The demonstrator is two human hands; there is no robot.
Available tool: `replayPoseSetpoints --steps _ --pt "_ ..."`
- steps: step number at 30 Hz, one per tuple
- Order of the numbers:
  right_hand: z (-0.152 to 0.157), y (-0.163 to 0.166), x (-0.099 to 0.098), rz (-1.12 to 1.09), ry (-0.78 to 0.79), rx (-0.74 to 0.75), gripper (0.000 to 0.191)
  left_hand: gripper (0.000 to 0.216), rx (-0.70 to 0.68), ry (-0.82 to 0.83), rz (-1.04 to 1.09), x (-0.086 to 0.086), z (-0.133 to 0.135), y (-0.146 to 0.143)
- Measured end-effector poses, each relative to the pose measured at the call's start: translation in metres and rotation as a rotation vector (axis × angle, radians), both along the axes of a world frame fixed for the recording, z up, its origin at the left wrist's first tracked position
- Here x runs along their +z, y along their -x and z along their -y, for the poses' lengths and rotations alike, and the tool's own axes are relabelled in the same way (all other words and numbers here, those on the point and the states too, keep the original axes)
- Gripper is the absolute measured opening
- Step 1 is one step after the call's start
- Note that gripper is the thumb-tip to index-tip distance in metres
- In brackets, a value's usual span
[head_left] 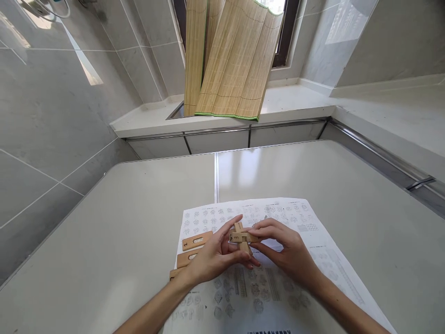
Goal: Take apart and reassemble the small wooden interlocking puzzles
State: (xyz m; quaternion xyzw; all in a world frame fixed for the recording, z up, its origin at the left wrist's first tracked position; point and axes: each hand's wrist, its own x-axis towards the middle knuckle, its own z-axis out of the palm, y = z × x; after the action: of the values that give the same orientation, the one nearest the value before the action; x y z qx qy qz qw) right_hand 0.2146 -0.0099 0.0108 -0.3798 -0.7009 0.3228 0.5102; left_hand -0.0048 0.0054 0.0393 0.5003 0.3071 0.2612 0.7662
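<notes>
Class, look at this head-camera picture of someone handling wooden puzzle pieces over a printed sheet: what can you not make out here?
- How the crossed wooden pieces join: the left hand and right hand cover the joint.
- The third loose piece: mostly hidden behind the left wrist.
- The print on the sheet: too small to read.
- The sheet's near end: cut off by the bottom edge.

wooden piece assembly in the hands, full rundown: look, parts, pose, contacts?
The wooden assembly is light tan, unfinished-looking wood, made of at least two flat slotted bars crossed at right angles: one lies roughly level, one stands roughly upright through it. A printed number marks the level bar; I cannot read it surely. It is held above the printed sheet, not resting on it. The left hand pinches it from the left, the right hand grips its right end. Fingers hide its lower part.
</notes>
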Motion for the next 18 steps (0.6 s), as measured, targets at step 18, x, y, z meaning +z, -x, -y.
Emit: replayPoseSetpoints --steps 18 --pt "-0.0006 0.0009 0.0046 -0.09 0.251 0.133 0.015 0.069 0.112 -0.099 0.004 -0.0004 -0.0015 -0.0028"
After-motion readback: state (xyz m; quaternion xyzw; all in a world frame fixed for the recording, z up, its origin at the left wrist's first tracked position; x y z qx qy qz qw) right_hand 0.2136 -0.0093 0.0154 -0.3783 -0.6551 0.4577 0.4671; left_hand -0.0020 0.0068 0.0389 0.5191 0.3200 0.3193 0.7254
